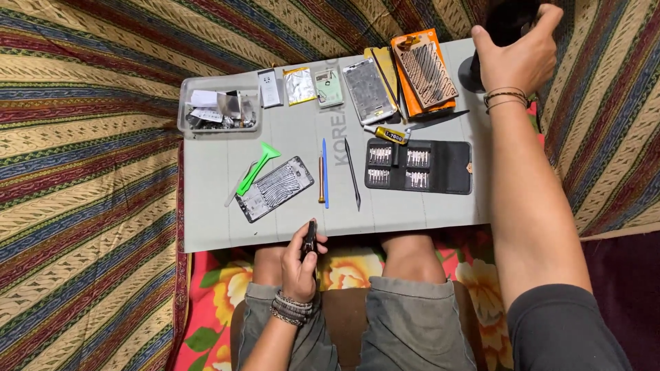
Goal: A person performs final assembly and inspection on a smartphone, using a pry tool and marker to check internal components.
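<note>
Your knees and grey shorts (385, 323) sit nearest, over a flowered cloth (220, 295). Just above your left knee, your left hand (301, 264) is closed around a small dark tool (310, 239), its tip poking out past your fingers at the near edge of the tabletop (213, 227). Bead bracelets ring that wrist.

Your right arm stretches along the right side to the far right corner, where your right hand (517, 58) is curled around a black object (505, 24); what it is you cannot tell, as it runs out of view. Just left of that hand a dark round base (469, 74) stands on the tabletop.

On the tabletop, a phone frame (276, 187) lies near left of centre with a green pry tool (257, 168) resting across its far left corner. Right of it lie an orange-handled driver (321, 180), a blue stick (325, 172) and a black spudger (353, 175), side by side but apart. Further right a black case of bits (419, 166) lies open, with a glue tube (385, 134) at its far left corner. Along the far edge, from left: a clear tray of parts (218, 110), a foil pouch (300, 85), a silver phone frame (369, 89) and an orange pack (423, 69).
</note>
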